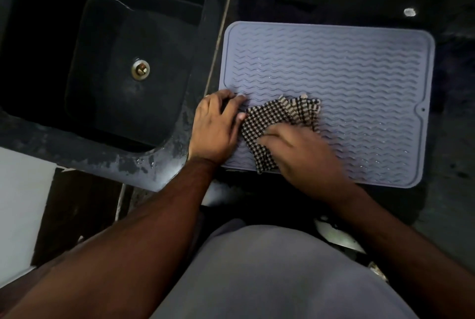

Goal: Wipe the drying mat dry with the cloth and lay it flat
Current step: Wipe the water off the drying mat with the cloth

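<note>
While left hand (214,128) is pressing flat, rubbery grey ridged mat (359,82) down, right hand (305,156) is gripping checked black-and-white cloth (277,118), wiping — far side probably needing wiping next.

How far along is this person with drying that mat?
The drying mat already lies flat on the dark counter beside the sink. Wiping is under way: the right hand presses the checked cloth onto the mat's near left part, while the left hand steadies the left edge. Droplets glint on the ridges in the middle and to the right, so most of the wiping seems left.
</note>
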Motion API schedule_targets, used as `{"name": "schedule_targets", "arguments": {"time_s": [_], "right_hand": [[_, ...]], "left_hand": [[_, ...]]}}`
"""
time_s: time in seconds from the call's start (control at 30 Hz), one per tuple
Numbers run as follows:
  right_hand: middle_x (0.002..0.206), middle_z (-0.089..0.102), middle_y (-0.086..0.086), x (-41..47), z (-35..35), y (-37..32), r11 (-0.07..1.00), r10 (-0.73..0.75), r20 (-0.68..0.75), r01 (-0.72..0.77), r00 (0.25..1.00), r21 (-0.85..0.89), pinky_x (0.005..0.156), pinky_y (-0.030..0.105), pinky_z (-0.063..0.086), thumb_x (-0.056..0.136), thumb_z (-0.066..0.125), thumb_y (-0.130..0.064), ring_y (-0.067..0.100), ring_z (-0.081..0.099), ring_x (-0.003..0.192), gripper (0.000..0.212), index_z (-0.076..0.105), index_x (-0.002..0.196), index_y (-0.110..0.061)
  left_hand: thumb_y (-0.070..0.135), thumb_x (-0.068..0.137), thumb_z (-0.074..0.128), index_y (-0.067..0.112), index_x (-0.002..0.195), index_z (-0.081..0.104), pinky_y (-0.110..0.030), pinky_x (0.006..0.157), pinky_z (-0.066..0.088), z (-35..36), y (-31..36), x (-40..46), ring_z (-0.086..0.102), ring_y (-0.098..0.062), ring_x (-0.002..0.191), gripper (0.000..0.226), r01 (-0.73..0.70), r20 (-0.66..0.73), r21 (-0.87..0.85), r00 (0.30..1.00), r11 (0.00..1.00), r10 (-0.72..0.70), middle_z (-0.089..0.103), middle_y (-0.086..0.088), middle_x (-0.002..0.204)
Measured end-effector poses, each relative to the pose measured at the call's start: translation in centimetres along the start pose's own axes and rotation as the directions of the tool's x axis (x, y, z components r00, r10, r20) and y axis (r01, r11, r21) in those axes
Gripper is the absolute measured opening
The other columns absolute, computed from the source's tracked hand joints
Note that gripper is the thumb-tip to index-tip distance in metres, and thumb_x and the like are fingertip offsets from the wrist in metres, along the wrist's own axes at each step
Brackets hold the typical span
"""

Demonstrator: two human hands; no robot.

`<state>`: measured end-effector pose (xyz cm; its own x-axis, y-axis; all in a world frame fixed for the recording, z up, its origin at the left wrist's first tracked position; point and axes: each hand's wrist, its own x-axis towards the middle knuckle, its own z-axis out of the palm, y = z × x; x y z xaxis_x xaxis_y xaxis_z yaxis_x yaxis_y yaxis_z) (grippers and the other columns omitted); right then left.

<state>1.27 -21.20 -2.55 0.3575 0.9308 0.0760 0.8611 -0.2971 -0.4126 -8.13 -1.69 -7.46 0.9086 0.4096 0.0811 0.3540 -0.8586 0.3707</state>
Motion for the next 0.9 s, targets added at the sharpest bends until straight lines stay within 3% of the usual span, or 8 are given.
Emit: {"name": "schedule_targets", "arguments": {"time_s": [0.07, 0.13, 0.2, 0.27, 0.47, 0.53, 0.63, 0.9], "right_hand": [[0.147, 0.052, 0.009, 1.5, 1.8, -0.1, 0.995, -0.081, 0.123, 0.087, 0.989, -0.051, 0.109, 0.041, 0.04, 0.096, 0.048, -0.015, 0.027, 0.051, 0.132, 0.045, 0.054, 0.141, -0.01], [0.162, 0.034, 0.004, 2.6, 3.2, 0.0, 0.994, -0.009, 0.19, 0.029, 0.982, -0.106, 0.122, 0.04, 0.023, 0.103, 0.043, -0.034, 0.02, 0.03, 0.149, 0.054, 0.038, 0.154, -0.014], [0.168, 0.018, 0.0, 2.7, 4.2, 0.0, 0.979, 0.054, 0.225, -0.006, 0.973, -0.206, 0.124, 0.043, 0.015, 0.106, 0.027, -0.046, 0.016, 0.015, 0.155, 0.06, 0.022, 0.16, -0.019], [0.169, 0.012, 0.0, 2.4, 4.7, -0.1, 0.969, 0.058, 0.215, -0.003, 0.975, -0.248, 0.124, 0.044, 0.014, 0.107, 0.018, -0.046, 0.015, 0.009, 0.155, 0.06, 0.017, 0.161, -0.02], [0.169, 0.009, 0.0, 2.7, 4.4, -0.1, 0.972, 0.029, 0.186, 0.016, 0.982, -0.234, 0.124, 0.043, 0.015, 0.106, 0.024, -0.047, 0.015, 0.007, 0.156, 0.063, 0.016, 0.161, -0.019], [0.17, 0.004, 0.001, 2.0, 3.3, 1.1, 0.983, -0.051, 0.248, 0.092, 0.967, -0.158, 0.125, 0.044, 0.012, 0.103, 0.028, -0.057, 0.016, 0.003, 0.156, 0.072, 0.014, 0.161, -0.017], [0.169, 0.007, 0.001, -0.2, 1.4, 4.4, 0.927, -0.163, 0.336, 0.261, 0.928, -0.271, 0.125, 0.049, 0.011, 0.097, 0.026, -0.073, 0.019, 0.004, 0.156, 0.083, 0.014, 0.161, -0.021], [0.165, 0.028, 0.001, 0.2, 2.6, 5.6, 0.886, -0.267, 0.254, 0.341, 0.93, -0.315, 0.12, 0.049, 0.026, 0.101, 0.032, -0.058, 0.026, 0.03, 0.15, 0.065, 0.034, 0.156, -0.023]], "left_hand": [[0.018, 0.1, 0.054, 0.011, 0.136, 0.057, -0.045, 0.105, 0.04, 0.0, 0.1, 0.0, 0.049, -0.029, 0.12, 0.037, -0.006, -0.036, -0.041, 0.999, 0.999, 0.005, 0.053, -0.012, 0.133], [0.009, 0.097, 0.055, 0.006, 0.135, 0.056, -0.042, 0.109, 0.038, -0.1, 0.1, -0.1, 0.048, -0.027, 0.123, 0.038, 0.029, -0.097, -0.067, 0.995, 0.997, -0.035, 0.053, -0.013, 0.137], [0.005, 0.097, 0.052, 0.003, 0.136, 0.054, -0.039, 0.112, 0.036, -0.1, 0.2, -0.1, 0.047, -0.028, 0.127, 0.039, 0.067, -0.146, -0.089, 0.986, 0.994, -0.08, 0.051, -0.013, 0.141], [0.002, 0.097, 0.052, 0.001, 0.137, 0.053, -0.04, 0.113, 0.036, 0.1, 0.3, -0.1, 0.048, -0.028, 0.128, 0.04, 0.064, -0.17, -0.104, 0.982, 0.992, -0.081, 0.052, -0.015, 0.141], [0.003, 0.097, 0.054, 0.003, 0.135, 0.056, -0.047, 0.113, 0.036, 0.2, -0.2, -0.1, 0.052, -0.029, 0.129, 0.038, 0.028, -0.166, -0.072, 0.985, 0.997, -0.039, 0.059, -0.011, 0.138], [0.007, 0.099, 0.053, 0.007, 0.134, 0.059, -0.048, 0.114, 0.034, 0.3, -0.4, 0.0, 0.053, -0.028, 0.129, 0.036, 0.034, -0.145, -0.071, 0.988, 0.997, -0.044, 0.06, -0.007, 0.14], [0.009, 0.098, 0.054, 0.013, 0.13, 0.065, -0.046, 0.118, 0.03, 0.5, -0.7, -0.1, 0.053, -0.025, 0.129, 0.034, 0.049, -0.157, -0.084, 0.986, 0.995, -0.062, 0.062, -0.002, 0.14], [0.019, 0.102, 0.054, 0.018, 0.13, 0.069, -0.038, 0.124, 0.016, 1.0, -1.6, -0.2, 0.045, -0.026, 0.138, 0.032, 0.12, -0.205, -0.118, 0.968, 0.986, -0.142, 0.06, 0.005, 0.141]]}}
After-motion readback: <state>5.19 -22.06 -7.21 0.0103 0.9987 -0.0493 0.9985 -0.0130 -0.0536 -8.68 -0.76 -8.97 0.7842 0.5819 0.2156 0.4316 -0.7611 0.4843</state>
